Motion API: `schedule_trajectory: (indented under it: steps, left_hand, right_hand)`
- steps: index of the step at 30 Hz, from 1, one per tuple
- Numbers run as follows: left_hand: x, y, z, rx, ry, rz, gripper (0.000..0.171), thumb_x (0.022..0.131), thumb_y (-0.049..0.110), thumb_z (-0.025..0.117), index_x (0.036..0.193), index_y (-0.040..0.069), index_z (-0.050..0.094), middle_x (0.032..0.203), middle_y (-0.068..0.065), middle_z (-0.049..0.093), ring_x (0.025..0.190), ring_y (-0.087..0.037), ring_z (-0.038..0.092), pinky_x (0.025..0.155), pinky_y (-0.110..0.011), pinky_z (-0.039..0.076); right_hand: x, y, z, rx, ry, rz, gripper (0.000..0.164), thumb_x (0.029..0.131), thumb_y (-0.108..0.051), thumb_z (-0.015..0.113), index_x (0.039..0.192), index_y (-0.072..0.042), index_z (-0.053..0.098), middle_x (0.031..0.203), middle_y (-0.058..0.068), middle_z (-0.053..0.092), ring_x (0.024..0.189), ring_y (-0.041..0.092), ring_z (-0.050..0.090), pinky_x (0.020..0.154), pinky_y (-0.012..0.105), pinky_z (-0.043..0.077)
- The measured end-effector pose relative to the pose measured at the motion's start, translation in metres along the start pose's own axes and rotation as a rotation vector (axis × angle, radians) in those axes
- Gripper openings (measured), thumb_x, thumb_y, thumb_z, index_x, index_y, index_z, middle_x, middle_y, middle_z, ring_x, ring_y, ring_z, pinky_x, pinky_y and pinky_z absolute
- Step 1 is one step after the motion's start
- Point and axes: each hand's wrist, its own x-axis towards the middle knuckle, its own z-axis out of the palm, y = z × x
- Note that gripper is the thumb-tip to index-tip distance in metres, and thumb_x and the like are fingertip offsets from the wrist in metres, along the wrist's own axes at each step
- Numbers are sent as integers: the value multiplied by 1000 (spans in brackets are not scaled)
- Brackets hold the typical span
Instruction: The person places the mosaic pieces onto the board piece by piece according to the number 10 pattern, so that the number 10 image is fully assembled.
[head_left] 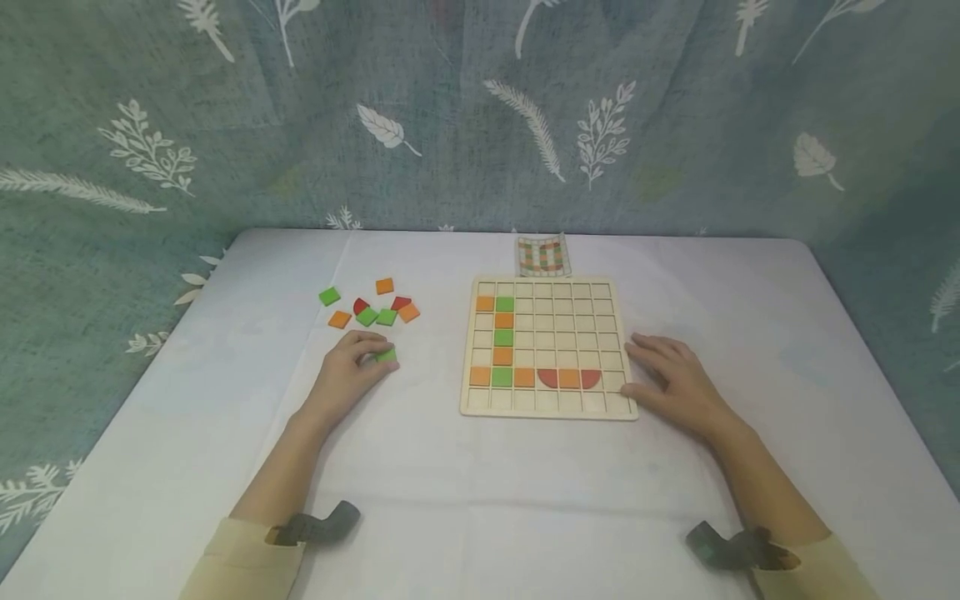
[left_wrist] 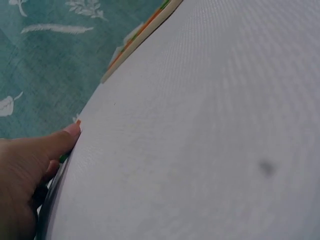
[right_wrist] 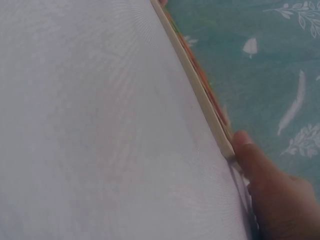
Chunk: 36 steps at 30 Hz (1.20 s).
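Note:
My left hand pinches a green square tile between thumb and fingertips, low over the table left of the board. In the left wrist view only the thumb and part of that hand show at the left edge. A wooden grid board lies flat at the middle. It bears orange and green squares down its second column, and a lower row that includes red rounded pieces. My right hand rests at the board's right edge, thumb and fingertips touching it, fingers loosely bent.
Loose tiles lie beyond my left hand: green squares, orange squares and red rounded pieces, some overlapping. A small patterned card stands behind the board. White cloth covers the table, and a leaf-print curtain hangs behind.

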Motion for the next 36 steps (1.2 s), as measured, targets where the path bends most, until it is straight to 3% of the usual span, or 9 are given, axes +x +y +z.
schedule_trajectory:
  steps: [5, 9, 14, 18, 21, 29, 36]
  left_hand:
    - [0, -2, 1, 145, 43, 77, 29, 81, 25, 74, 104, 9, 71, 105, -7, 61, 103, -27, 49, 90, -45, 33]
    - [2, -2, 5, 199, 22, 107, 29, 84, 28, 71, 106, 9, 69, 106, -7, 61, 103, -27, 50, 91, -46, 34]
    - [6, 4, 11, 173, 0, 136, 30, 86, 27, 69, 109, 8, 67, 107, -8, 60, 104, -27, 49, 92, -45, 34]
    - [12, 14, 17, 162, -17, 157, 32, 86, 30, 68, 111, 9, 66, 110, -7, 60, 110, -27, 49, 103, -47, 29]
    - [18, 25, 24, 164, -30, 174, 33, 86, 32, 68, 111, 11, 66, 108, -5, 60, 111, -26, 49, 105, -47, 29]
    - [31, 51, 45, 137, -59, 233, 31, 86, 32, 68, 111, 14, 66, 108, -1, 58, 109, -22, 48, 97, -43, 35]
    - [40, 71, 64, 58, -90, 261, 31, 86, 31, 69, 112, 15, 65, 103, 4, 54, 92, -14, 48, 84, -34, 43]
  right_hand:
    - [0, 0, 1, -9, 2, -1, 68, 82, -47, 68, 137, -10, 50, 146, 11, 40, 133, 37, 30, 104, 58, 25]
    - [1, 1, 1, -12, -1, 5, 69, 82, -48, 68, 137, -11, 49, 146, 11, 40, 133, 36, 30, 104, 58, 25]
    - [1, 2, 1, -4, -5, 9, 69, 82, -48, 68, 137, -11, 50, 146, 10, 40, 134, 36, 30, 105, 58, 24]
    - [1, 2, 2, 0, -6, 13, 69, 82, -48, 68, 137, -11, 50, 146, 10, 40, 134, 36, 29, 104, 59, 24]
    - [1, 3, 2, -2, 3, 9, 69, 82, -48, 68, 137, -11, 50, 146, 10, 41, 134, 36, 30, 104, 59, 24]
    - [1, 3, 1, -4, 21, -1, 68, 80, -48, 69, 135, -10, 52, 145, 11, 43, 133, 36, 31, 104, 59, 25]
    - [1, 3, 2, 1, 29, -18, 68, 80, -46, 70, 135, -10, 52, 144, 11, 43, 132, 36, 32, 104, 58, 25]
